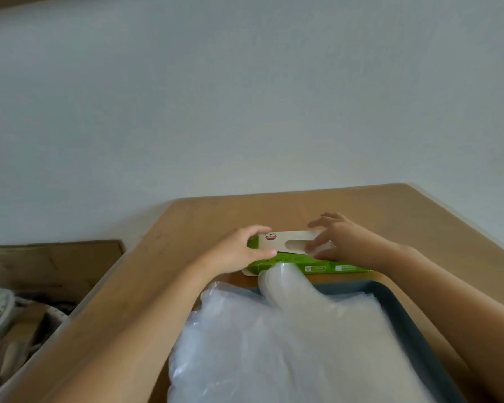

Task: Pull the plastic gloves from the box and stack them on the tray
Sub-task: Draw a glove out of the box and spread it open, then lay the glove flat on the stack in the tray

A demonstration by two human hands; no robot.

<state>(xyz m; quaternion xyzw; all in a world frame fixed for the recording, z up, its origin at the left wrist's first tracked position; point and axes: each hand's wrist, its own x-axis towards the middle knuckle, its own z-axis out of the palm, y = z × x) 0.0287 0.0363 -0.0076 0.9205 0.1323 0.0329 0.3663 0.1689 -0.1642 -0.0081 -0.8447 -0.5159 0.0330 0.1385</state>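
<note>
A green and cream glove box (288, 241) lies flat on the wooden table (361, 210), its oval slot facing up. My left hand (239, 251) grips the box's left end, thumb on the near side and fingers over the top. My right hand (338, 239) is at the slot, fingertips pinching clear plastic that shows in the opening. A thick pile of clear plastic gloves (288, 344) covers the dark tray (396, 301) in front of the box, one glove finger reaching up against the box's front.
The table meets a pale wall at the back. Left of the table, lower down, a brown cardboard box (50, 260) and a heap of mixed items (9, 324) lie on the floor. The tray fills the near right part of the table.
</note>
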